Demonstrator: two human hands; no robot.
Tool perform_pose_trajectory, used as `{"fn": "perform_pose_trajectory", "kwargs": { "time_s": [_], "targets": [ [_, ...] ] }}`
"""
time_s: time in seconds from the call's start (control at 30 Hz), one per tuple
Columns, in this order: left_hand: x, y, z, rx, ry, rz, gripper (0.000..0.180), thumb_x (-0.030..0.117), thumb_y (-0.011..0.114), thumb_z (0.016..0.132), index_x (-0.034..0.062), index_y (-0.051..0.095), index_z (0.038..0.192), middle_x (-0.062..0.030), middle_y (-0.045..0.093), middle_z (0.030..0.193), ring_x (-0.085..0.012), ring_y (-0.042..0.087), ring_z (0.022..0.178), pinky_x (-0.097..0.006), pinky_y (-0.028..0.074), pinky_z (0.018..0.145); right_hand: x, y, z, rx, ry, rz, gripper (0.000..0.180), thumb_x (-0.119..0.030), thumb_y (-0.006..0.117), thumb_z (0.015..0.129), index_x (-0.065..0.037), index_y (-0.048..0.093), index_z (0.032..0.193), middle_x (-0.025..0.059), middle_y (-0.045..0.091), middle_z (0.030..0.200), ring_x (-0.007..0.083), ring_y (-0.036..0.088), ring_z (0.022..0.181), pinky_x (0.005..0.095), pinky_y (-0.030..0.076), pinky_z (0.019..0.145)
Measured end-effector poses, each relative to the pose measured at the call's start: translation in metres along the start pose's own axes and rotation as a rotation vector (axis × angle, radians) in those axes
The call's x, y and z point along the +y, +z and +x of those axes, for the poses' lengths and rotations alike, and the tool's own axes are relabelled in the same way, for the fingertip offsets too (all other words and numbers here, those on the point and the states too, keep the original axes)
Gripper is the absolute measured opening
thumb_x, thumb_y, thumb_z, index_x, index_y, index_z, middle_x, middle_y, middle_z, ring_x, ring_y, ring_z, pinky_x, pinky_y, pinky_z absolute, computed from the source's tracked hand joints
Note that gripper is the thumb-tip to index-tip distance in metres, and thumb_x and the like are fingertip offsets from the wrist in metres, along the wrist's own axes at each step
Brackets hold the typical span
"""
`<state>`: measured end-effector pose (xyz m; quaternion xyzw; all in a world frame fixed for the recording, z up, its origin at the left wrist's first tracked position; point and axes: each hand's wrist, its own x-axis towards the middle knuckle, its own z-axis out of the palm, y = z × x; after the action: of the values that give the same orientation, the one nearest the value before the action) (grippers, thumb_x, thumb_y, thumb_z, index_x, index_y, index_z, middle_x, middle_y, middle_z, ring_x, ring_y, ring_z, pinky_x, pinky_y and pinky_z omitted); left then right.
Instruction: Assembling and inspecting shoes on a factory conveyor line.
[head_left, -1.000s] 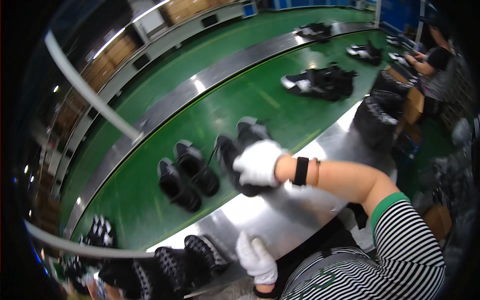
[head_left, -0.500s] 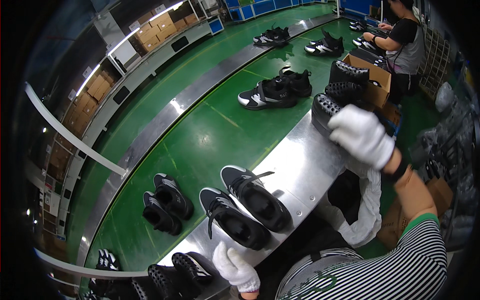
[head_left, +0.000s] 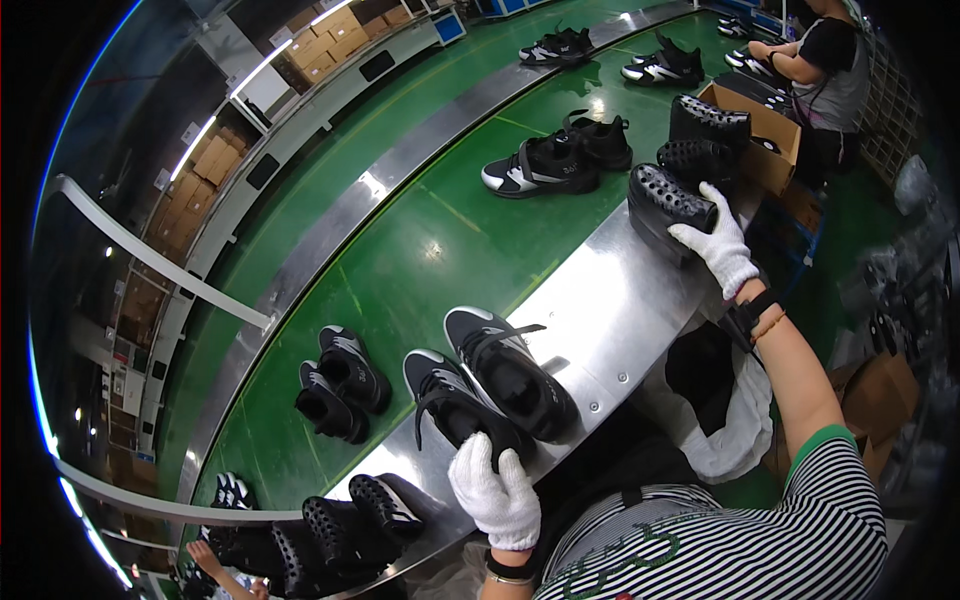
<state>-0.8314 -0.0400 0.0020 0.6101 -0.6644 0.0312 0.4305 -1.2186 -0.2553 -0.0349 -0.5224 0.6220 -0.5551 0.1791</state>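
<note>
A pair of black and grey sneakers stands on the metal bench, toes pointing away: a left sneaker (head_left: 437,388) with loose laces and a right sneaker (head_left: 512,375). My left hand (head_left: 497,495), in a white knit glove, has its fingers and thumb around the heel of the left one. Farther right, my gloved right hand (head_left: 720,248) grips the near end of a black shoe (head_left: 665,208) lying sole up, its studded sole showing. The thumb is on one side and the fingers on the other. Two more upturned shoes (head_left: 708,118) lie just beyond it.
Another sneaker pair (head_left: 560,165) and a smaller-looking pair (head_left: 343,380) stand on the green surface (head_left: 430,265). Several upturned shoes (head_left: 335,530) line the near left bench. An open carton (head_left: 775,135) sits at the right, near a co-worker (head_left: 830,70). Another person's hand (head_left: 205,557) shows lower left.
My left hand has moved up and right from beside the left sneaker onto its heel. The right hand, blurred before, has settled on the upturned shoe's near end. Another person's hand has appeared lower left.
</note>
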Motion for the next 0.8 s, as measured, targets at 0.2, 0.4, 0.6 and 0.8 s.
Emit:
{"fn": "perform_pose_trajectory", "kwargs": {
  "time_s": [0.2, 0.4, 0.6, 0.8],
  "targets": [
    [-0.003, 0.002, 0.005, 0.015, 0.044, 0.048, 0.035, 0.006, 0.067, 0.090, -0.0047, 0.060, 0.122, -0.0216, 0.063, 0.118, -0.0393, 0.059, 0.108, -0.047, 0.046, 0.097, -0.015, -0.002, 0.003, 0.101, -0.074, -0.212, 0.077, -0.032, 0.092, 0.066, -0.009, 0.056, 0.130, 0.0150, 0.063, 0.123, 0.0274, 0.060, 0.115, 0.0374, 0.048, 0.103],
    [0.010, 0.003, 0.012, 0.031, 0.127, 0.113, 0.036, 0.006, 0.068, 0.087, -0.0040, 0.060, 0.121, -0.0211, 0.063, 0.115, -0.0388, 0.060, 0.105, -0.047, 0.047, 0.094, -0.076, -0.007, -0.011, 0.085, -0.383, -0.060, 0.076, -0.022, 0.091, 0.066, -0.005, 0.054, 0.131, 0.0161, 0.064, 0.123, 0.0266, 0.063, 0.113, 0.0373, 0.051, 0.100],
    [0.032, 0.022, 0.035, -0.191, 0.230, 0.169, 0.051, 0.021, 0.081, 0.076, -0.0022, 0.063, 0.117, -0.0181, 0.064, 0.112, -0.0366, 0.061, 0.105, -0.048, 0.046, 0.093, -0.070, 0.049, -0.091, -0.185, -0.202, -0.022, 0.076, -0.026, 0.090, 0.065, -0.003, 0.054, 0.129, 0.0205, 0.060, 0.124, 0.0333, 0.060, 0.114, 0.0406, 0.049, 0.101],
    [0.023, 0.035, 0.040, -0.266, 0.202, 0.318, 0.044, 0.018, 0.082, 0.069, 0.0031, 0.064, 0.107, -0.0121, 0.065, 0.097, -0.0323, 0.061, 0.092, -0.047, 0.046, 0.085, -0.074, 0.048, -0.093, -0.343, -0.047, -0.431, 0.081, -0.044, 0.086, 0.068, -0.003, 0.054, 0.131, 0.0218, 0.058, 0.127, 0.0398, 0.058, 0.116, 0.0457, 0.046, 0.103]
  ]
}}
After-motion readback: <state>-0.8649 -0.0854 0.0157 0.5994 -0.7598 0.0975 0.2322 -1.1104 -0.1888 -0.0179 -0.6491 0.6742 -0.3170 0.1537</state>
